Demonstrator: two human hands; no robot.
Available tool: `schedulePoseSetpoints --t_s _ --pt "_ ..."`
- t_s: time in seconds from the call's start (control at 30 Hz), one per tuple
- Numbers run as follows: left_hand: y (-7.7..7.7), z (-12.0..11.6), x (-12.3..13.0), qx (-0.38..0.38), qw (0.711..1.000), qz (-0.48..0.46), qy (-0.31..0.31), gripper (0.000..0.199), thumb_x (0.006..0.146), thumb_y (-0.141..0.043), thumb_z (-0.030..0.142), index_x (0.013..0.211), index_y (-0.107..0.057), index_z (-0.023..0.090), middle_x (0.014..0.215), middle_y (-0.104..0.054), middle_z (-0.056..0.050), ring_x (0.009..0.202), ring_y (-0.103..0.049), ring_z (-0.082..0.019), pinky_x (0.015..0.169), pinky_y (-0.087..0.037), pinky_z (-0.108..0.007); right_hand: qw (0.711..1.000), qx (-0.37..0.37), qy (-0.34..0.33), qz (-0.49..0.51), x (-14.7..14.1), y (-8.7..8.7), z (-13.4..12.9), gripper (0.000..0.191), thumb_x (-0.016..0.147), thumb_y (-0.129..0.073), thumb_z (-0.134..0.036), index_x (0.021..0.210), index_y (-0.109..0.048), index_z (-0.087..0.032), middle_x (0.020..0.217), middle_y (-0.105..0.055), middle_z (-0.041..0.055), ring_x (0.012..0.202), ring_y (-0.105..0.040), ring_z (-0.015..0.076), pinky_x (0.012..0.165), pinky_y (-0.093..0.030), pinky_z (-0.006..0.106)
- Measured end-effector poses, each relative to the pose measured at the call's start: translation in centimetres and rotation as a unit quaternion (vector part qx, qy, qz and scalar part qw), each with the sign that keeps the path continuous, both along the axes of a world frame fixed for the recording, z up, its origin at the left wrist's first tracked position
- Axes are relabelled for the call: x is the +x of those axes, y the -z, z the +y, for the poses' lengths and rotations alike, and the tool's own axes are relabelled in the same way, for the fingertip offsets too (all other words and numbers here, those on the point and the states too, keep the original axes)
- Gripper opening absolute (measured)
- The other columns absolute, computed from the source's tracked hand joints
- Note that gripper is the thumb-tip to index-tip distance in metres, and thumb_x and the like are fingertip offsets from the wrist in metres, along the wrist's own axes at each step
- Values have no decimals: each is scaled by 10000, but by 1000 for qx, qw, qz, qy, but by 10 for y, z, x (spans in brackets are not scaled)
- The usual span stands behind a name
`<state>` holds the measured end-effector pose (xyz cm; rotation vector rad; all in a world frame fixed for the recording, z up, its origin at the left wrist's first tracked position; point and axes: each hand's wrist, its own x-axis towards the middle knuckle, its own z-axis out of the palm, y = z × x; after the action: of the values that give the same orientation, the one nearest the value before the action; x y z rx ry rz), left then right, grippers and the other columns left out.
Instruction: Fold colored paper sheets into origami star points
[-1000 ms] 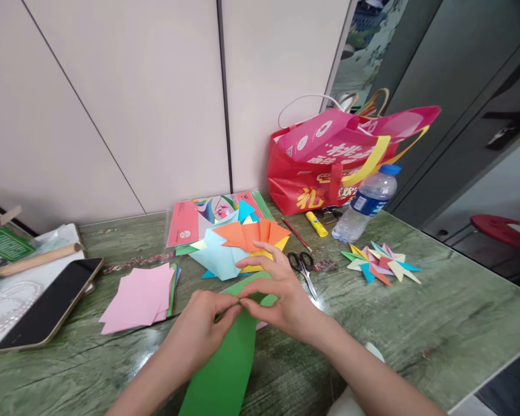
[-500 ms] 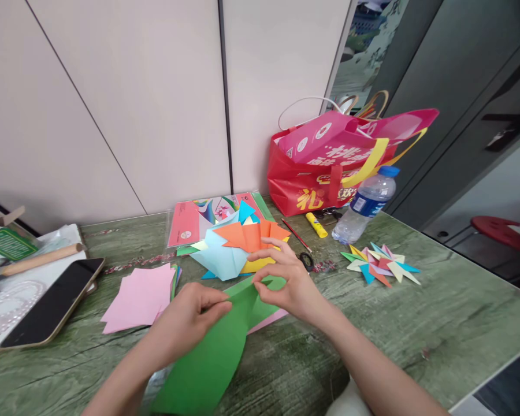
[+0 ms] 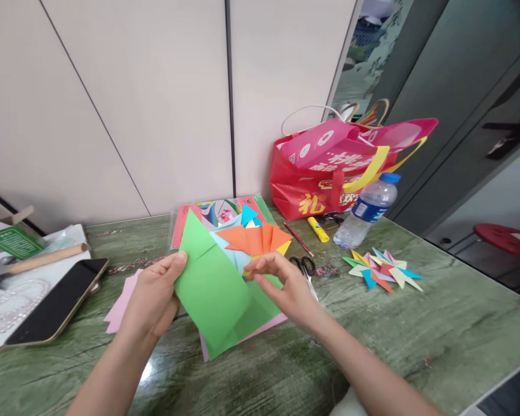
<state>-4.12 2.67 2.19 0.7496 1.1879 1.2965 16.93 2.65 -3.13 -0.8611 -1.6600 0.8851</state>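
Green marbled table (image 3: pixel 372 352) carrying a black-screened phone (image 3: pixel 58 303) at the left, pink paper sheets (image 3: pixel 123 303), scissors (image 3: pixel 305 268), a red pencil (image 3: pixel 298 238), a yellow glue stick (image 3: pixel 318 230) — a plastic bottle (image 3: pixel 366 211) leaning near a red bag (image 3: pixel 312 179) — a multicoloured paper star (image 3: pixel 383 270).

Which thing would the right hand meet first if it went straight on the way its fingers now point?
Probably the green sheet held up by the left hand: the right hand points leftward at its edge. Depth is unclear, so it might slip behind and meet the light blue folded paper.
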Motion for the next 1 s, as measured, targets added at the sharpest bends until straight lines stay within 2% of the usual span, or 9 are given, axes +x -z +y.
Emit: schedulePoseSetpoints --t_s 0.07,0.17,0.27,0.47,0.63,0.73,0.87,1.0 --pt "3 0 3 -1 1000 -18 -17 298 510 -805 310 713 -681 130 530 -661 -9 373 -515 -120 359 -415 -220 998 21 -52 -17 -6 1 -7 235 781 -480 -60 951 -511 -219 957 -617 25 879 -605 135 800 -479 284" --pt "4 -1 6 2 999 -41 -30 317 501 -810 297 729 -681 119 598 -694 -27 475 -600 -159 395 -460 -223 991 50 -99 -77 -8 0 -12 404 742 -411 34 1025 -553 -217 976 -619 22 906 -582 128 794 -457 253" --pt "3 -1 7 -5 998 -46 -52 292 527 -798 279 733 -677 112 628 -706 -42 565 -645 -197 448 -504 -245 987 48 -129 -83 -5 -6 -12 373 786 -371 26 922 -634 -200 875 -657 11 825 -597 114 753 -457 228" --pt "3 3 5 40 995 -51 -71 272 588 -767 280 776 -677 105 715 -728 -60 677 -668 -214 537 -546 -264 991 -38 -119 -51 -3 -12 -10 314 687 -529 17 854 -681 -202 830 -680 -9 768 -609 119 708 -470 211" --pt "-5 -2 5 66 997 -40 13 299 643 -741 258 899 -682 116 848 -734 -85 816 -665 -240 656 -560 -292 993 -84 -84 -20 -4 -9 -8 167 712 -598 -107 814 -680 -210 808 -680 0 746 -619 136 688 -496 244" --pt "-8 -5 5 92 994 -31 43 336 675 -718 208 995 -665 118 951 -719 -103 902 -648 -247 729 -549 -291 994 -84 -64 5 -3 -6 -4 125 718 -607 -130 792 -672 -207 776 -652 7 735 -607 136 670 -496 250" --pt "-4 -3 5 106 993 -29 31 312 673 -717 188 966 -674 92 981 -711 -120 956 -631 -259 781 -533 -293 992 -85 -69 54 -2 -4 -2 67 692 -659 -171 749 -664 -204 882 -602 31 822 -591 151 671 -500 257" --pt "1 -2 8 97 994 -40 15 317 676 -713 195 974 -667 100 974 -715 -110 950 -634 -256 796 -526 -309 986 -115 -87 85 -4 -3 -2 138 629 -729 -213 754 -670 -211 913 -587 33 845 -583 160 665 -508 263"
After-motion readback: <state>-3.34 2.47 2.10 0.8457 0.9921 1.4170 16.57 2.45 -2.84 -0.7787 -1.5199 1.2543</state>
